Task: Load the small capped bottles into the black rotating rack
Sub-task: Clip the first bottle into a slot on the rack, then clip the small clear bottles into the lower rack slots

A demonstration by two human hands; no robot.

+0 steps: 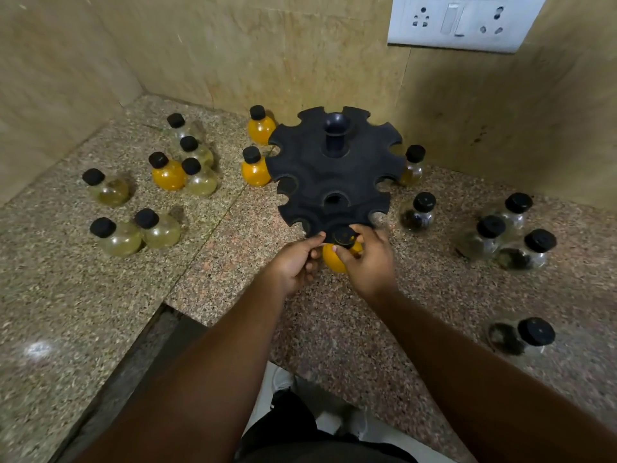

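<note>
The black rotating rack point(334, 168) stands on the granite counter near the back corner, its notched top disc empty apart from the near edge. An orange-filled bottle point(336, 260) with a black cap point(344, 236) sits at the rack's nearest notch. My right hand point(367, 259) grips this bottle at the cap and neck. My left hand point(297, 262) pinches the rack's near rim just left of the bottle. Other small capped bottles stand loose on the counter: several yellow and orange ones point(168, 175) to the left, several dark-filled ones point(490, 238) to the right.
Two orange bottles point(255, 168) stand close against the rack's left side, and one yellowish bottle point(412, 165) is at its right. Tiled walls close the corner behind. A socket plate point(464, 21) is on the wall. The counter's front edge point(187, 315) steps back at lower left.
</note>
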